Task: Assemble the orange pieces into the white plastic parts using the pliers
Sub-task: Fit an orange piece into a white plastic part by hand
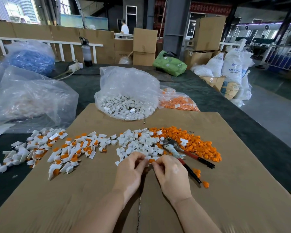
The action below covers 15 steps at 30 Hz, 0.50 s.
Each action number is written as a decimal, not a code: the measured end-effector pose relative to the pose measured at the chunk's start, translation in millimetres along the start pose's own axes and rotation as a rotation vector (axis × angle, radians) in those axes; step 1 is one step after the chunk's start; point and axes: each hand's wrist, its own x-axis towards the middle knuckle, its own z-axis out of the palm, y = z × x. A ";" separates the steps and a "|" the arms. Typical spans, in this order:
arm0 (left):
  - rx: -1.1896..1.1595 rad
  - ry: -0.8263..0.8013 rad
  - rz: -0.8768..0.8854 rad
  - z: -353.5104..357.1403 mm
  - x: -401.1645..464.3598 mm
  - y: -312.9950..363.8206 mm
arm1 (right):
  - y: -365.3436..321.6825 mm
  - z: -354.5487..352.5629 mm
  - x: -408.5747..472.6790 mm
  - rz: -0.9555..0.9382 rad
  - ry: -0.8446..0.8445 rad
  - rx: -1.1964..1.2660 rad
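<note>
Head view: the left hand (130,167) and right hand (169,170) meet over the cardboard sheet (225,207) on the bench, fingertips pinching one orange piece (151,160) against a white plastic part (147,158). Pliers (183,152) with red-black handles lie just right of the hands, untouched, between the loose white parts (139,142) and the orange pile (196,142). Assembled pieces (71,150) lie scattered to the left.

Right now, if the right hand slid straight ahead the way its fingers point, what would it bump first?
Probably the white plastic parts heaped just beyond the right hand, which pinches an orange piece; depth is hard to judge.
</note>
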 end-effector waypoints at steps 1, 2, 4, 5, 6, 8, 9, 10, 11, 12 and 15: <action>0.009 -0.003 0.010 -0.1 -0.5 -0.3 | 0.2 0.1 -0.1 -0.005 0.003 -0.006; 0.016 -0.004 0.018 -0.3 -1.1 -0.3 | 0.0 0.4 -0.1 -0.013 0.006 -0.011; 0.012 -0.015 0.021 -0.5 -2.6 -0.6 | -0.4 1.2 -0.4 -0.035 0.011 -0.010; 0.013 -0.026 0.020 -0.3 -3.4 -0.5 | -0.5 1.5 -0.6 -0.042 0.011 -0.007; 0.016 -0.037 0.019 -0.1 -4.3 0.0 | -0.2 1.9 -0.7 -0.043 0.010 -0.002; 0.041 -0.050 0.031 0.6 -5.0 0.5 | 1.2 2.0 -0.8 -0.026 0.005 0.012; 0.062 -0.050 0.043 0.7 -5.3 0.5 | 1.7 2.1 -0.9 -0.020 0.001 0.017; 0.075 -0.049 0.051 0.8 -5.6 0.8 | 1.6 2.2 -0.9 -0.021 -0.005 0.018; 0.072 -0.049 0.050 0.6 -5.9 0.9 | 1.0 2.3 -1.1 -0.028 -0.013 0.013; 0.049 -0.051 0.038 0.3 -6.0 0.9 | 0.0 2.4 -1.1 -0.040 -0.021 0.004; -0.054 -0.054 -0.006 -0.6 -5.4 1.5 | -0.4 2.6 -1.3 -0.054 -0.038 0.002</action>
